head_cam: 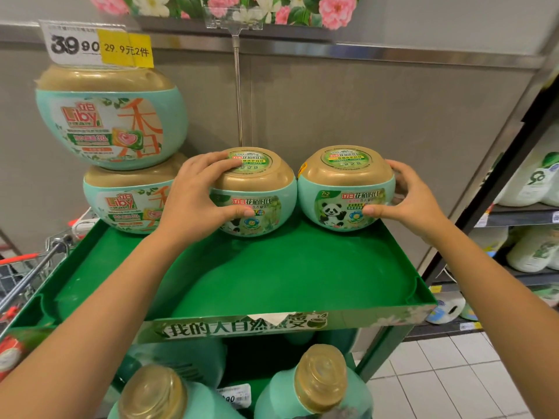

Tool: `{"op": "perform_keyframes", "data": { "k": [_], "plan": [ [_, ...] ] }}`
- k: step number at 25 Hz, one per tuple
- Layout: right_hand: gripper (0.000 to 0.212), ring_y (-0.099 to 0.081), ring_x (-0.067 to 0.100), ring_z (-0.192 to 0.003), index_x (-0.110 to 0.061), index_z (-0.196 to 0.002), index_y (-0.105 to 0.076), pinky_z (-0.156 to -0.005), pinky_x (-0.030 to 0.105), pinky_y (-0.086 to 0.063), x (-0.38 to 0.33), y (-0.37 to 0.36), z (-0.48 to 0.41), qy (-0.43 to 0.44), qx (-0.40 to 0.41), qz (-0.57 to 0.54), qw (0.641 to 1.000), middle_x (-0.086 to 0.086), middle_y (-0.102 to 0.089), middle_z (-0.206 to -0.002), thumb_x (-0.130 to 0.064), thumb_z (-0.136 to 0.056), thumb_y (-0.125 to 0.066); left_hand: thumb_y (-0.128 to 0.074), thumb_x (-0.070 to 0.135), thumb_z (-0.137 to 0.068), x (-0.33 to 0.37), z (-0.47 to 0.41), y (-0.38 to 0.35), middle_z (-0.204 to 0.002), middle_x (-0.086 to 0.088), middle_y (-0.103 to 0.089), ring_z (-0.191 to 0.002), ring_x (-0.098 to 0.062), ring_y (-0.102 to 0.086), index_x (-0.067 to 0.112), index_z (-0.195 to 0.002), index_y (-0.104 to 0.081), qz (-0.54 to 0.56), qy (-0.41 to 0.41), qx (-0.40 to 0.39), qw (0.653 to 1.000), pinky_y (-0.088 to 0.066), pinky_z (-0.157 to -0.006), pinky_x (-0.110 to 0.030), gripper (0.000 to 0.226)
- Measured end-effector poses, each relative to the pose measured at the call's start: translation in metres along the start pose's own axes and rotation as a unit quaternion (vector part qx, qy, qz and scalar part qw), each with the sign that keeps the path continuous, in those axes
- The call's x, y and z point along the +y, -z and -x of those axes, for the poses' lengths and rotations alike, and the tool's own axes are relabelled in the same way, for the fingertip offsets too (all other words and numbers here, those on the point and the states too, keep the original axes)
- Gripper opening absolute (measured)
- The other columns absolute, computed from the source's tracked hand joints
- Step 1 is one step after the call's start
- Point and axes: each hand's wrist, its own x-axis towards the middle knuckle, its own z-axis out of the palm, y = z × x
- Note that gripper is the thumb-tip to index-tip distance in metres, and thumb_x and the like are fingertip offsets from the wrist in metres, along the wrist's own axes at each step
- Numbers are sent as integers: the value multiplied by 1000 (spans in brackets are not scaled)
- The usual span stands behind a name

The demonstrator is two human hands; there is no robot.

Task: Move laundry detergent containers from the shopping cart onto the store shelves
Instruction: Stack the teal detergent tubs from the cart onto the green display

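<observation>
Two round, glossy mint tubs with gold lids sit side by side at the back of the green cardboard shelf (272, 282). The left hand (196, 195) grips the left tub (254, 192), and the right hand (411, 198) grips the right tub (346, 189). Two bigger tubs (112, 116) are stacked beside them.

head cam | faces fwd/down | close over green shelf tray (302, 276)

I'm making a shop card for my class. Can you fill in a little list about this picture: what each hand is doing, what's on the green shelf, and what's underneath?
left hand: holds the left small tub, fingers over its gold lid
right hand: holds the right small tub by its side
small tubs: side by side at the back of the green shelf
big tubs: two, stacked at the shelf's left
price sign: above the big tubs
underneath: bottles with gold caps
</observation>
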Motion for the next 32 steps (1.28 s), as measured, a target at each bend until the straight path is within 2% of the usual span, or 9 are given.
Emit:
{"op": "perform_keyframes", "data": {
  "k": [4, 7, 11, 15, 19, 22, 26, 29, 32],
  "plan": [
    [110, -56, 12, -117, -27, -139, -39, -83, 21, -49, -3, -5, 0, -9, 6, -2, 1000, -7, -56, -133, -52, -44, -88, -66, 67, -56, 4, 1, -2, -138, -1, -52, -129, -23, -40, 19, -131, -59, -7, 8, 21, 1000, -23, -106, -27, 89],
    [107, -56, 11, -116, -28, -137, -40, -83, 21, -49, -2, -5, -1, -16, 2, -10, 1000, -10, -57, -130, -49, -44, -89, -66, 65, -57, 3, 2, -3, -139, -3, -52, -131, -27, -40, 15, -131, -58, -10, -2, 16, 1000, -25, -110, -34, 90],
    [103, -56, 9, -116, -30, -131, -41, -77, 14, -49, 1, -11, -1, -28, -9, -20, 999, -13, -57, -125, -47, -42, -88, -63, 66, -57, -6, 3, 1, -142, 0, -51, -136, -25, -37, 17, -133, -56, -4, 4, 16, 1000, -23, -110, -31, 90],
    [108, -54, 11, -117, -30, -135, -38, -90, 27, -48, -1, -9, -3, -35, -25, -10, 999, -19, -55, -123, -49, -42, -89, -64, 65, -60, -9, 5, 0, -144, 2, -48, -139, -22, -34, 19, -135, -53, 0, 0, 10, 1000, -25, -112, -35, 88],
    [108, -54, 14, -120, -28, -141, -37, -88, 27, -50, -1, -10, -2, -29, -25, -6, 999, -10, -56, -132, -45, -47, -88, -67, 62, -62, -10, 6, -2, -145, 2, -46, -140, -21, -31, 21, -136, -51, 4, 0, 9, 1000, -23, -112, -35, 86],
    [107, -53, 17, -124, -27, -141, -38, -95, 41, -51, -2, -9, -1, -32, -24, -19, 999, -8, -56, -134, -42, -47, -88, -76, 54, -63, -9, 6, -3, -144, 1, -46, -140, -21, -31, 20, -135, -52, 15, 2, 17, 1000, -22, -112, -33, 83],
    [109, -48, 16, -128, -27, -144, -33, -102, 46, -47, -5, -9, 2, -44, -37, -16, 998, -5, -50, -140, -40, -50, -86, -83, 42, -65, -7, 6, -4, -145, -3, -44, -138, -23, -31, 18, -134, -53, -2, -3, 24, 1000, -25, -114, -36, 80],
    [108, -41, 12, -129, -28, -146, -28, -103, 40, -42, -14, -12, 15, -52, 18, 26, 998, -1, -40, -148, -44, -54, -83, -85, 39, -66, -3, 7, -2, -143, -5, -43, -134, -22, -34, 18, -133, -54, -22, -7, 30, 999, -26, -111, -33, 77],
    [90, -41, 11, -124, -26, -143, -35, -93, 31, -40, -28, -17, 36, -27, 133, 53, 989, -1, -42, -142, -45, -67, -79, -80, 33, -74, 4, 12, 3, -141, -3, -45, -131, -20, -38, 19, -131, -53, -11, -2, 38, 999, -28, -110, -33, 65]
  ]
}}
